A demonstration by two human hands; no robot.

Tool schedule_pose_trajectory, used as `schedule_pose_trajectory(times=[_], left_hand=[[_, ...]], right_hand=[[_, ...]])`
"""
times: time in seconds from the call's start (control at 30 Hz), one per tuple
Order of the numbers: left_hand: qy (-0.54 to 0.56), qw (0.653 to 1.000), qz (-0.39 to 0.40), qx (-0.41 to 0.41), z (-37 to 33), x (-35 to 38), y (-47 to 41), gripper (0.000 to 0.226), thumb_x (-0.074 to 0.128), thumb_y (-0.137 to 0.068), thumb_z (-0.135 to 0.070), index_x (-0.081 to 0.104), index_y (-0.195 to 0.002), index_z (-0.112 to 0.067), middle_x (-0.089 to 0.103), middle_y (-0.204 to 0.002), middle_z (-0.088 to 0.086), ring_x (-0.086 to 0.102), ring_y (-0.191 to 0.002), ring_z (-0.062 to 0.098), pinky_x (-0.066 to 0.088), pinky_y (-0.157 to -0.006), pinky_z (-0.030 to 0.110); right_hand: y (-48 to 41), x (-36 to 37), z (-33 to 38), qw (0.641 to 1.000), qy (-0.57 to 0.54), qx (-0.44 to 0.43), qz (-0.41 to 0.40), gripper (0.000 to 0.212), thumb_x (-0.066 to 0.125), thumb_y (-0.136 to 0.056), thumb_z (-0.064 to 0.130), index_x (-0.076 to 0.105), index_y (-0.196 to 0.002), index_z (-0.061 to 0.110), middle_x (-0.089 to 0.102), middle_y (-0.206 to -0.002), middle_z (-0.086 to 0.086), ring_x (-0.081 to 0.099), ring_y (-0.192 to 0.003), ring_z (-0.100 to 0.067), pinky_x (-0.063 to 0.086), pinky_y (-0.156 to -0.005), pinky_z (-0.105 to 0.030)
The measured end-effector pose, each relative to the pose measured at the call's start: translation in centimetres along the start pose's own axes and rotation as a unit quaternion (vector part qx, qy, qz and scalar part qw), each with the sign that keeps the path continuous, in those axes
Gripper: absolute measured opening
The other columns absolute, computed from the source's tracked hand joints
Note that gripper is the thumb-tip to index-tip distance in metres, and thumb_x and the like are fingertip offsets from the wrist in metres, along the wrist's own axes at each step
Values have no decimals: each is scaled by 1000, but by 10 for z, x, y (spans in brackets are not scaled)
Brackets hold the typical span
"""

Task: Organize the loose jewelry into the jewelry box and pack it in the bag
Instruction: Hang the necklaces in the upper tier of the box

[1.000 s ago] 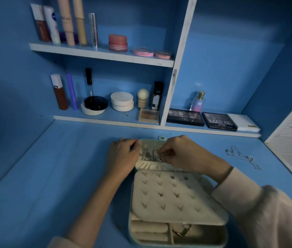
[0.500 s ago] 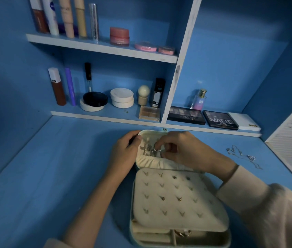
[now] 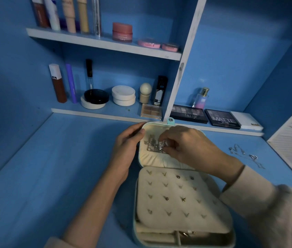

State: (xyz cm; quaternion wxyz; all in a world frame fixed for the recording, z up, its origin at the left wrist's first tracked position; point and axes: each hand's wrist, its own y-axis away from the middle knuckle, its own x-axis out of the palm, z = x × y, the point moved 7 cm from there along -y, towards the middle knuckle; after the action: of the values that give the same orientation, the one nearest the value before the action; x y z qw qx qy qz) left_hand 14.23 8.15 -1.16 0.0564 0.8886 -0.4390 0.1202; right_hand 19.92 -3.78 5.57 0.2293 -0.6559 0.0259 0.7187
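Your right hand pinches a silver chain against the lid (cream-lined) of the open jewelry box on the desk; your left hand grips the lid's edge.

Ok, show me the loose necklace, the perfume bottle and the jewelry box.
loose necklace (image 3: 253,156), head view, pendant.
perfume bottle (image 3: 201,100), head view, pink body.
jewelry box (image 3: 158,204), head view, bare earring pad.

Dim bluish light, soft wide-angle blur
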Motion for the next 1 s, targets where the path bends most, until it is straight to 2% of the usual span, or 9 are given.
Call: schedule_pose_trajectory(times=[0.23,0.37,0.5,0.7,0.77,0.87,1.0], left_hand=[[-1,1000,6,-1,-1,0,1,26,54,-93,-9,66,-113,-20,70,-104,-7,65,-84,-5,47,-67,7],[-6,1000,8,-3,-2,1,1,27,54,-93,-9,66,-116,-18,70,-105,-7,65,-85,-5,47,-66,7],[-7,1000,9,-1,-2,0,2,27,54,-93,-8,66,-114,-20,71,-104,-8,65,-85,-5,47,-67,7],[-10,1000,10,-1,-2,0,1,27,54,-93,-9,66,-115,-18,71,-105,-7,66,-88,-3,49,-70,8],[-9,1000,11,-1,-2,0,1,28,54,-93,-8,66,-116,-18,71,-106,-6,66,-90,-2,48,-70,8],[-6,1000,15,-1,-2,0,1,28,53,-93,-8,66,-117,-17,70,-108,-6,66,-94,-1,48,-71,9],[-5,1000,17,1,-2,0,1,28,53,-93,-7,66,-117,-16,71,-107,-4,66,-95,2,49,-72,9]], right_hand=[[-2,1,1,1000,17,-8,25,12,63,-84,18,66,-96,19,44,-82,12,45,-76,-12,46,-68,-33],[-3,3,2,999,24,-11,39,14,61,-86,19,65,-100,16,53,-89,7,48,-81,-13,46,-72,-31],[-5,2,3,998,36,-10,51,11,59,-84,19,62,-95,18,46,-84,10,44,-77,-11,47,-68,-32],[-5,4,3,996,53,2,73,10,58,-78,24,52,-85,19,48,-84,8,47,-77,-16,44,-64,-31],[-6,2,3,998,23,6,65,8,59,-76,18,52,-79,18,50,-77,9,48,-70,-15,44,-61,-29],[-8,0,2,996,-54,18,62,7,63,-74,7,61,-72,14,57,-68,8,51,-60,-5,39,-57,-12],[-14,-7,3,990,-128,35,39,10,68,-76,4,66,-75,13,58,-65,11,53,-60,4,40,-60,-8]])
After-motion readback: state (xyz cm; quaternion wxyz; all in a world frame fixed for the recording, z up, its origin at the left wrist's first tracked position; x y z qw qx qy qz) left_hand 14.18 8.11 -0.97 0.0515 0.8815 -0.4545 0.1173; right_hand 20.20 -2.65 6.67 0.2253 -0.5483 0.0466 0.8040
